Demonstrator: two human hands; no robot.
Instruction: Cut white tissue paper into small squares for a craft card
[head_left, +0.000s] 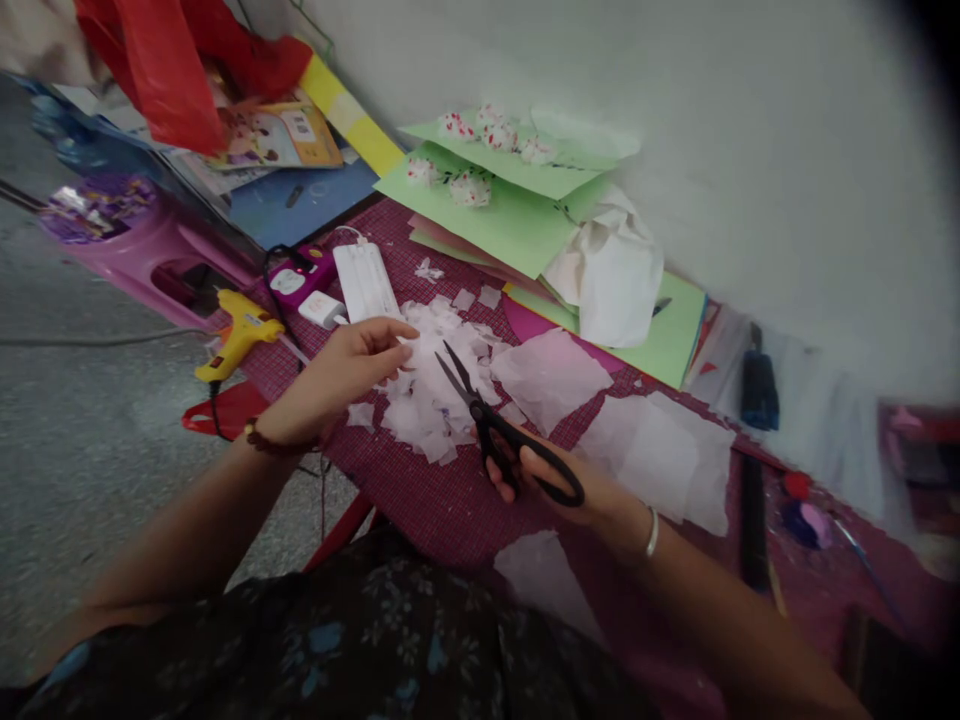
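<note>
My right hand point(536, 470) grips a pair of black scissors point(480, 412), with fingers in the handle loops. The blades are slightly apart and point up and left over a pile of small cut pieces of thin white paper point(435, 420). My left hand point(364, 360) hovers at the upper left of this pile. Its thumb and index finger are drawn together in a pinch; whatever lies between them blends with the white pieces behind. Larger white paper sheets point(551, 375) lie right of the pile, and another sheet point(547, 580) sits near my body.
A yellow glue gun point(244, 335), a purple socket point(300, 280) and a white power strip point(366, 280) are at left. Green sheets point(495, 220) bearing white-and-red blossoms lean by the wall, beside a crumpled white bag point(619, 270). A pink stool point(157, 250) stands beyond the table edge.
</note>
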